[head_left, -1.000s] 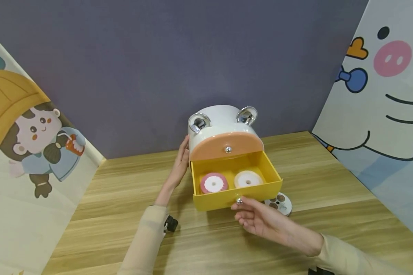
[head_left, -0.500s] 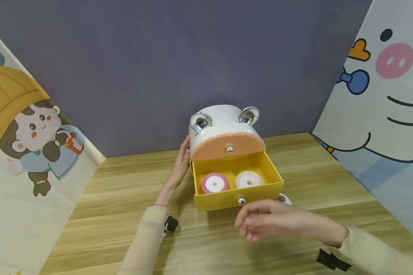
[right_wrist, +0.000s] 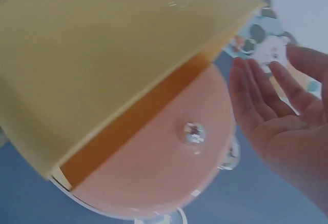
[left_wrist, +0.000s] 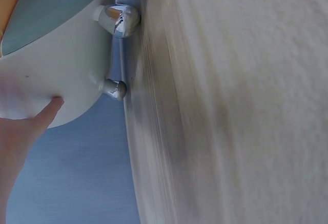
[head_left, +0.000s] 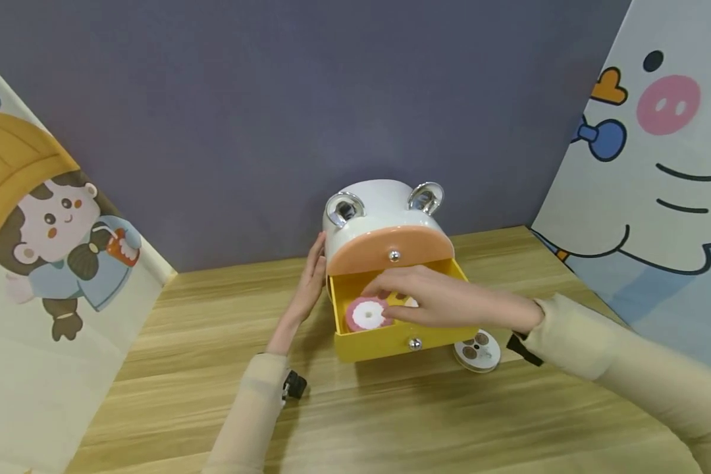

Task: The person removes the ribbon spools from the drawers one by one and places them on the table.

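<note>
A white cabinet [head_left: 376, 204] with silver ears and an orange upper drawer [head_left: 415, 245] stands on the table. Its yellow lower drawer [head_left: 373, 345] is pulled out. Inside lie a pink-rimmed white spool [head_left: 358, 317] on the left and a pale spool [head_left: 411, 302], mostly hidden behind my right hand. My left hand [head_left: 309, 286] rests against the cabinet's left side; in the left wrist view its fingertip touches the white wall [left_wrist: 66, 70]. Over the drawer, my right hand [head_left: 441, 297] has its thumb and fingers parted, tips right at the pink-rimmed spool, holding nothing.
A flat white reel with brown round spots [head_left: 478, 352] lies on the wooden table [head_left: 225, 388], by the drawer's front right corner. A grey-blue wall [head_left: 243, 131] rises behind the cabinet. Cartoon-printed panels [head_left: 65, 263] flank both sides.
My right hand has let go of the lower drawer's knob, drawn back, then moved up and over the drawer to the pink-rimmed spool. The left hand stays on the cabinet.
</note>
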Demonstrator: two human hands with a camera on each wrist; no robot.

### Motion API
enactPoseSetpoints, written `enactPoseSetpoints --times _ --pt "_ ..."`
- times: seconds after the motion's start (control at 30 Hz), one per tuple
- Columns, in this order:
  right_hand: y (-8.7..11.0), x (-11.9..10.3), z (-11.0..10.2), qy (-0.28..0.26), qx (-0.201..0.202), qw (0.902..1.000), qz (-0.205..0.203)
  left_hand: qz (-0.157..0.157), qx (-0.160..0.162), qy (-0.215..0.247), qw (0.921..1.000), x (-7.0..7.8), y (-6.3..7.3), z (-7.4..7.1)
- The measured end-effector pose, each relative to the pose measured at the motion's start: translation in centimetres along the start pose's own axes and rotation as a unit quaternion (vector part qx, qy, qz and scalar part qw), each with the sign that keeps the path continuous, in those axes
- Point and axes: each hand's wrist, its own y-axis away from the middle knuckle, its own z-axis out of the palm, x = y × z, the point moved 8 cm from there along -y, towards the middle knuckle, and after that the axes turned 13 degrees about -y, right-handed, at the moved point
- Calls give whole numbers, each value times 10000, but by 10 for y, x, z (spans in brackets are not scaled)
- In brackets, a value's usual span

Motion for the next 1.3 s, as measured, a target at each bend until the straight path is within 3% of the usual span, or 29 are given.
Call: enactPoseSetpoints --times 0.13,0.27,0.43,0.67,0.9,1.03,1.13,1.3 --pt "-13 15 11 676 -531 9963 49 -5 -20 28 10000 14 5 -3" --pt "-19 33 21 852 -1148 9895 232 -34 -68 4 10000 28 10 -4" --pt "-25 50 32 822 -1746 9800 483 -93 -154 37 9998 29 11 -2" --pt "-34 63 45 1001 -2205 9675 733 -99 -152 145 9997 27 11 0" --pt "-36 69 55 969 -2290 9628 1060 -108 -233 148 9996 29 13 2" --pt "-36 71 56 962 -2186 9634 1217 -97 -207 149 9996 16 8 3" --pt "-37 69 55 1149 -2100 9662 957 -72 -147 121 9998 5 5 3" --pt "-39 59 49 1315 -1909 9716 472 -8 -69 101 9999 0 4 2"
